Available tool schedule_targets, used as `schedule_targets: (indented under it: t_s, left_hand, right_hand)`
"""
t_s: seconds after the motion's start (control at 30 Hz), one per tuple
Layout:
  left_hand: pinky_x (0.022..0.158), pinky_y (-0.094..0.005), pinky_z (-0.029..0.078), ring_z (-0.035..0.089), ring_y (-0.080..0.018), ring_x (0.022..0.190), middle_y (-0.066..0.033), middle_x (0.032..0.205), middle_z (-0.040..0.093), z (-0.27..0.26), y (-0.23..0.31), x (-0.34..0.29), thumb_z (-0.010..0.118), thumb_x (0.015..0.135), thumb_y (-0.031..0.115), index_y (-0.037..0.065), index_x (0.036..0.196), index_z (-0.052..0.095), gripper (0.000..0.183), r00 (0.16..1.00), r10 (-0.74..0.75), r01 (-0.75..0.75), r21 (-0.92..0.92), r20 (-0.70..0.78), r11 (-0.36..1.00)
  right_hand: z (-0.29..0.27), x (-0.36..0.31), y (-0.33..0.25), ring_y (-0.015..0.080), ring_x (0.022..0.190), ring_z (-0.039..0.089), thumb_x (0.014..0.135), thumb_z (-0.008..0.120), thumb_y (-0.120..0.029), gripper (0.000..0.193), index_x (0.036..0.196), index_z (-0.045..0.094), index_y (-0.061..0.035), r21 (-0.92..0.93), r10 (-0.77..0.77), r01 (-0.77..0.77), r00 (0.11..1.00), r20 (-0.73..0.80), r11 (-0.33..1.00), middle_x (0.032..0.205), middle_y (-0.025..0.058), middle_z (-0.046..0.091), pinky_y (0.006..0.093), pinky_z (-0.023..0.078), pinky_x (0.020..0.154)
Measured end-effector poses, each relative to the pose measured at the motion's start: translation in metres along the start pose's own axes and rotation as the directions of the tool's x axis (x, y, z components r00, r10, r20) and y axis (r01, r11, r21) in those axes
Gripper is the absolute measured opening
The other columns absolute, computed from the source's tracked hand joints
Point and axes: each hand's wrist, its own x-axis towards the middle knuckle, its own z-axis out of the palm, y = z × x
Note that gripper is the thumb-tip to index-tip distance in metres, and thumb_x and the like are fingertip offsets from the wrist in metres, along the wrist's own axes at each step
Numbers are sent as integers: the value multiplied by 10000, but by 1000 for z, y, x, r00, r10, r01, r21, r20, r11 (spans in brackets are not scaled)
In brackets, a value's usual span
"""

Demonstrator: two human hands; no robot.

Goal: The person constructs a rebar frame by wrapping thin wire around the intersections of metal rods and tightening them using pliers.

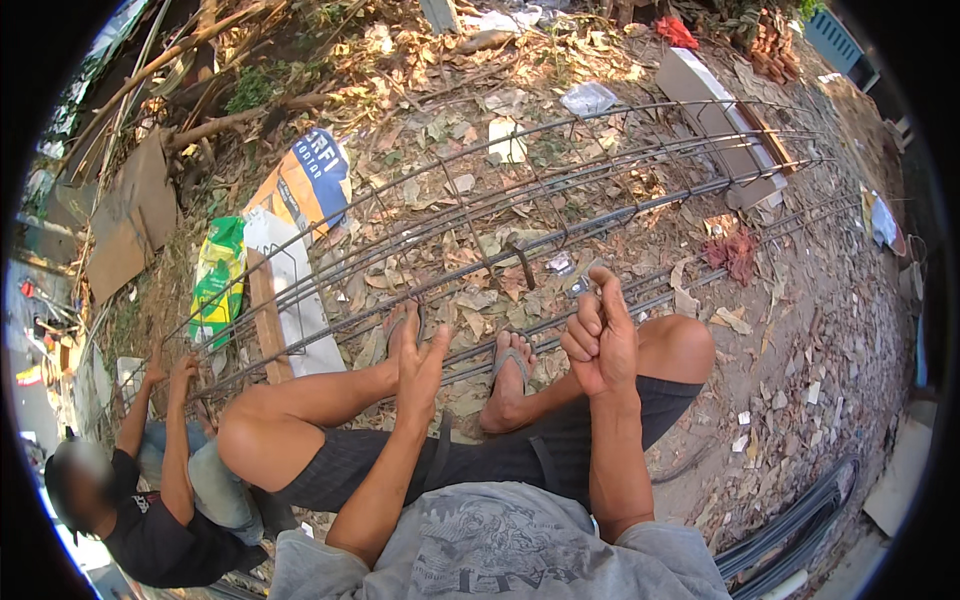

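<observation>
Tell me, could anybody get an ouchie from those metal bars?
Maybe. The right foot wears only an open sandal beside the steel bar cage, so toes could get bumped if it shifts. The co-worker's hands, at its left end, might get pinched. The person's left hand is bare, so rough metal could scratch it.

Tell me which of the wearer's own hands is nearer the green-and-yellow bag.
Left. The left hand is to the right of the green-and-yellow bag, not touching it; the right hand is farther right, beside the bent right knee.
</observation>
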Motion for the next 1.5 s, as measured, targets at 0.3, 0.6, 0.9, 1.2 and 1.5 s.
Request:
schedule_targets:
  t_s: [0.3,0.6,0.9,1.2,1.5]
  left_hand:
    - [1074,-441,453,545,-386,1302,-226,1414,560,-17,29,11,768,896,212,41,1308,650,462,943,332,-257,653,8,713]
    - [1073,-420,435,547,-332,1298,-201,1353,579,-101,37,45,700,939,134,13,1359,581,453,740,472,-43,666,-480,745]
    - [927,-486,533,669,-441,1036,-257,1111,715,-106,55,156,704,870,72,-15,1221,706,362,770,625,-155,911,-132,383]
    - [882,-490,558,717,-409,936,-228,964,740,-114,36,177,635,877,20,16,987,788,189,818,574,-253,914,28,316]
    - [528,-243,377,391,-44,557,39,754,622,-76,130,114,628,971,188,33,1226,688,304,972,143,-80,308,-188,948]
  right_hand:
    - [-17,-2,-21,41,426,266,1127,424,-411,354,1306,530,-125,-183,-66,44,991,-118,982,610,-46,351,206,252,365]
    - [-16,23,-5,40,438,265,1131,426,-393,348,1330,512,-122,-280,-54,8,986,-157,960,619,-43,346,201,235,373]
    - [-30,39,6,42,445,266,1135,414,-380,347,1333,509,-111,-300,-7,-41,987,-157,953,630,-41,354,201,227,372]
    - [-41,38,7,33,439,270,1134,421,-385,380,1333,511,-74,-395,-35,-41,982,-183,918,619,-44,366,207,225,369]
    - [9,50,19,165,463,506,1121,449,-337,440,939,699,-24,-972,-255,218,948,191,83,597,79,560,359,394,473]
